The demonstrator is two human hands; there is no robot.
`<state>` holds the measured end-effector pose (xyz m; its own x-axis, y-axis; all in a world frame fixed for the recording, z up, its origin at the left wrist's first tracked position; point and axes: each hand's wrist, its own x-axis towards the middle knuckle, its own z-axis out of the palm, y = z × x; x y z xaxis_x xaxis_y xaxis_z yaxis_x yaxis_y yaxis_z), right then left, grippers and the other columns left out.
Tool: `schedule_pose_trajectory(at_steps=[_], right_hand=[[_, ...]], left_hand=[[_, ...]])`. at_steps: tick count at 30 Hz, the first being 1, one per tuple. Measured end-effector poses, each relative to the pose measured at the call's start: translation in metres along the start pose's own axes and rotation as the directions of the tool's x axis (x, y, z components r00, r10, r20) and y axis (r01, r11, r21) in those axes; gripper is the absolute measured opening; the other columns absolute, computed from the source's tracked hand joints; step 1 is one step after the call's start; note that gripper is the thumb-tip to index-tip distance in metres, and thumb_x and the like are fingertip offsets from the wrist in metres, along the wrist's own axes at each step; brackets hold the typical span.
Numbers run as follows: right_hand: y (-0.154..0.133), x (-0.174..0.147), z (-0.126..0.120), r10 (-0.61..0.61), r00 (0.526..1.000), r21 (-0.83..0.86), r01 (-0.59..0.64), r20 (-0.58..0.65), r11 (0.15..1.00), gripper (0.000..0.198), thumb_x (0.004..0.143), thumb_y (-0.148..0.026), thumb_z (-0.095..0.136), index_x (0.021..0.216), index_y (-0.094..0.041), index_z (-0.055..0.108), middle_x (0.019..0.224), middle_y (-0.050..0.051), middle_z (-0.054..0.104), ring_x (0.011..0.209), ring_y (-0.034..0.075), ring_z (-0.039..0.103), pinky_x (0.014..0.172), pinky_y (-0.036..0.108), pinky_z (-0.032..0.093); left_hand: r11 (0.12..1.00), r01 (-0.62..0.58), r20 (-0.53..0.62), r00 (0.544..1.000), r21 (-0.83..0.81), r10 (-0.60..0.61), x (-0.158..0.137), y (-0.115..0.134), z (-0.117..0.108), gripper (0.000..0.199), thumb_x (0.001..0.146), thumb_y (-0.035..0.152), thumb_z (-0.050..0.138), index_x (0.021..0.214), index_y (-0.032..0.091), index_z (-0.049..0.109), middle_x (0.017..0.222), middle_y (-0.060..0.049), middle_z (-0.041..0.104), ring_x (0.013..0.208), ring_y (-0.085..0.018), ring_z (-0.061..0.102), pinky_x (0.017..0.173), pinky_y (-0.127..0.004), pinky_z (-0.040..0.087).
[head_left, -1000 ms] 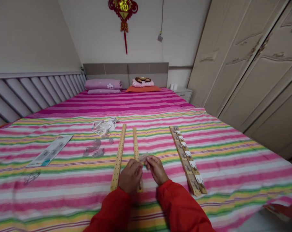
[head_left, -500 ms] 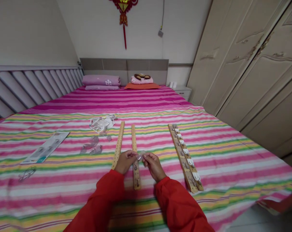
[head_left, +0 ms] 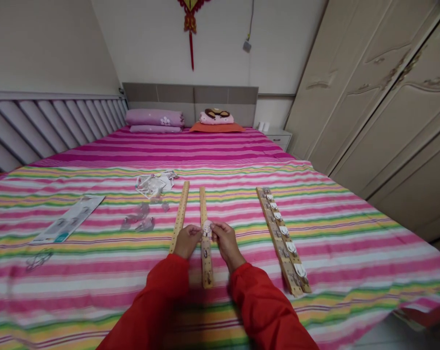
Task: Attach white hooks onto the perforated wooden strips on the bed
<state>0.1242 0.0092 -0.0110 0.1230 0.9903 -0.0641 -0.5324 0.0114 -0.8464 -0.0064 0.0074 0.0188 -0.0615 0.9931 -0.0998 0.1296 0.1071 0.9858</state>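
Between my two hands is a small clear adhesive hook (head_left: 207, 228), held just over the middle wooden strip (head_left: 203, 204). My left hand (head_left: 188, 240) pinches its left edge with thumb and finger. On the other side, my right hand (head_left: 224, 241) pinches its right edge. Whether the hook touches the wood I cannot tell. Nearer to me, the same strip carries two metal hooks (head_left: 206, 253). A second wooden strip (head_left: 181, 209), with rows of holes, lies just left, partly behind my left hand.
At the right lie two strips (head_left: 278, 233) fitted with white and clear hooks. Loose clear hooks (head_left: 145, 223), crumpled packaging (head_left: 156, 183), a flat hook pack (head_left: 72, 218) and a wire bundle (head_left: 40, 259) lie left on the striped sheet (head_left: 96, 291).
The clear hook has turned so its face shows toward me, and both hands have shifted slightly up and away with it. The view has tilted a little.
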Motion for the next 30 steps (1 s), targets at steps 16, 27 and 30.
schedule_pose_trajectory(at_steps=[16,27,30], right_hand=[[0.007,0.002,0.003,-0.020,1.000,-0.110,0.019,-0.007,0.994,0.021,0.057,-0.030,0.076,0.070,-0.015,0.068,0.046,-0.006,0.054,0.036,0.006,0.037,0.038,0.021,0.026],[0.009,0.002,0.005,-0.015,1.000,-0.150,0.015,0.000,0.989,0.022,0.058,-0.030,0.074,0.072,-0.014,0.069,0.044,-0.006,0.053,0.036,0.006,0.037,0.037,0.020,0.026],[0.010,0.002,0.005,-0.016,1.000,-0.161,0.015,-0.005,0.987,0.021,0.058,-0.030,0.074,0.071,-0.014,0.069,0.046,-0.006,0.054,0.036,0.006,0.038,0.037,0.020,0.026]], left_hand=[[0.979,-0.042,-0.067,0.996,0.201,0.057,-0.003,-0.012,-0.001,0.015,0.061,0.032,0.061,0.060,0.018,0.060,0.058,-0.001,0.064,0.062,-0.017,0.061,0.060,-0.027,0.046],[0.979,-0.034,-0.105,0.993,0.199,0.056,-0.002,-0.022,0.001,0.012,0.062,0.029,0.063,0.063,0.017,0.060,0.060,-0.002,0.065,0.063,-0.017,0.062,0.062,-0.027,0.047],[0.983,-0.037,-0.141,0.988,0.180,0.063,-0.002,-0.022,0.002,0.012,0.061,0.027,0.063,0.066,0.017,0.061,0.056,0.001,0.061,0.058,-0.015,0.059,0.058,-0.025,0.045]])
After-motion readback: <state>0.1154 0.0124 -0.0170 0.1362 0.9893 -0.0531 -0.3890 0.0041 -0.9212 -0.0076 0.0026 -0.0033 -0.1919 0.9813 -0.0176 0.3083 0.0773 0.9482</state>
